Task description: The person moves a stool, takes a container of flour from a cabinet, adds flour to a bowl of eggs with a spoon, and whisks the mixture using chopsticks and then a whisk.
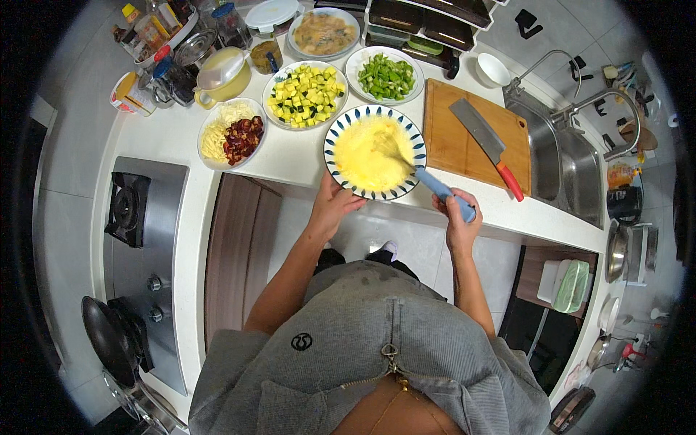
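Observation:
A white bowl with dark blue petal marks round its rim [333, 142] sits at the counter's front edge, full of yellow beaten egg [356, 155]. My left hand [334, 201] grips the bowl's near left side, fingers under the rim. In my right hand [459, 215] is the blue handle of a whisk [437, 185]; its blurred wire head dips into the egg. Behind the bowl stand a plate of diced green-skinned squash [307, 97] and a plate of chopped green peppers [387, 78]. An oval dish [234, 133] with pale shreds and dark red chopped pieces lies to the left.
Right of the bowl, a cleaver [478, 130] with a red handle rests on a wooden cutting board [446, 125], beside a steel double sink [579, 163]. A gas hob [157, 217] with a black wok [109, 337] is at left. A yellow lidded pot [225, 73] and bottles [149, 32] stand behind.

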The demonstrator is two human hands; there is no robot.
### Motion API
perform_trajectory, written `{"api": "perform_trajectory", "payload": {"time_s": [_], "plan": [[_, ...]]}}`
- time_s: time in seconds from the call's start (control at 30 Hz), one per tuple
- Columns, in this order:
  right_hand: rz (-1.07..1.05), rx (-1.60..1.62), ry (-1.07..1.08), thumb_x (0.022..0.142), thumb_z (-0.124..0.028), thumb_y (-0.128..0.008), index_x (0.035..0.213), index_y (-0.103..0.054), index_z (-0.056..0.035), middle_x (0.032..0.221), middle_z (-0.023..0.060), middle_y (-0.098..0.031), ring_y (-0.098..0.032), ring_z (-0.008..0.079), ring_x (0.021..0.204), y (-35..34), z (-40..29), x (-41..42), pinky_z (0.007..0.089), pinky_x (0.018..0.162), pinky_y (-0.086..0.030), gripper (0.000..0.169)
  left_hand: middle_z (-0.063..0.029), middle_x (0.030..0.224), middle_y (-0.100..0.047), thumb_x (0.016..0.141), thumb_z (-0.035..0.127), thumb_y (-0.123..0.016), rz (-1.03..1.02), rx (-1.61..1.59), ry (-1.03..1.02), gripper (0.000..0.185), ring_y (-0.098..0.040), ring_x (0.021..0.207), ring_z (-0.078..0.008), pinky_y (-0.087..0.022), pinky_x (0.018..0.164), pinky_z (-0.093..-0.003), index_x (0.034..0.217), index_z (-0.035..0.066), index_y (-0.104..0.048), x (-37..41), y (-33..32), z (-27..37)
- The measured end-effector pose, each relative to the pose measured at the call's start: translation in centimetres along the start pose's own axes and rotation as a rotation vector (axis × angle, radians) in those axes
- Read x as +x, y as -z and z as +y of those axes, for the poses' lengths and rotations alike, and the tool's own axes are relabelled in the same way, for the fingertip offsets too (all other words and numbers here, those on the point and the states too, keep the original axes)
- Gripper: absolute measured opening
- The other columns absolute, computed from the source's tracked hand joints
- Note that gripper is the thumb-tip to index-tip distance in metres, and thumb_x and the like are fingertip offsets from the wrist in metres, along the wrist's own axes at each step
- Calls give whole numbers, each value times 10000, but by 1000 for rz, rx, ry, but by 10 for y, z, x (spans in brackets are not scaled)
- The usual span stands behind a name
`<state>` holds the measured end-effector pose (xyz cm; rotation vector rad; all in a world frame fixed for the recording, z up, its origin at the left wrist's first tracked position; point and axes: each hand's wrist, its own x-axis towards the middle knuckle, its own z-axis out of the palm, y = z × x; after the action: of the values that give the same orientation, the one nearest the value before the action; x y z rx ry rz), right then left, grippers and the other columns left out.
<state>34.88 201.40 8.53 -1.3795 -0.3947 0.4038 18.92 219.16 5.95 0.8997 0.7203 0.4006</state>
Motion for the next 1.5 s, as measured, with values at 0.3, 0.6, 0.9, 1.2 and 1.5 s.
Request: {"api": "perform_trajectory", "payload": {"time_s": [0.3, 0.6, 0.9, 1.2, 1.5], "plan": [[-45, 42, -43, 797, -69, -583, 928, -515, 59, 864, 171, -586, -621, 259, 726, 7, 3, 5, 335, 676, -527, 195, -170, 1189, -413, 861, 92, -458, -24, -30, -11, 598, -531, 1000, -257, -472, 821, -375, 1342, 151, -107, -4, -2, 4], [-65, 121, -109, 798, -51, -571, 940, -505, 59, 870, 175, -582, -622, 254, 738, 2, 3, 12, 331, 685, -525, 192, -161, 1178, -422, 855, 43, -442, -14, -46, -6, 581, -538, 989, -261, -476, 822, -372, 1336, 147, -133, -3, -4, 4], [-53, 190, -164, 801, -48, -562, 945, -500, 59, 867, 185, -578, -622, 252, 732, -4, 3, 15, 319, 694, -526, 190, -150, 1173, -430, 852, 25, -429, -41, -67, -15, 575, -534, 996, -257, -478, 820, -367, 1333, 164, -147, 0, 0, 0], [-24, 215, -129, 804, -66, -567, 917, -503, 57, 841, 177, -581, -624, 244, 703, -5, -3, 10, 314, 676, -531, 179, -153, 1184, -416, 852, 22, -421, -42, -86, -18, 591, -525, 1011, -253, -476, 821, -377, 1343, 173, -129, -1, 0, -1], [7, 194, -139, 811, -60, -550, 935, -496, 60, 864, 189, -572, -624, 261, 702, -2, 3, 4, 327, 658, -538, 181, -161, 1188, -412, 862, 41, -427, -56, -71, -29, 603, -524, 1008, -258, -474, 826, -364, 1353, 182, -106, 2, 2, -3]]}}
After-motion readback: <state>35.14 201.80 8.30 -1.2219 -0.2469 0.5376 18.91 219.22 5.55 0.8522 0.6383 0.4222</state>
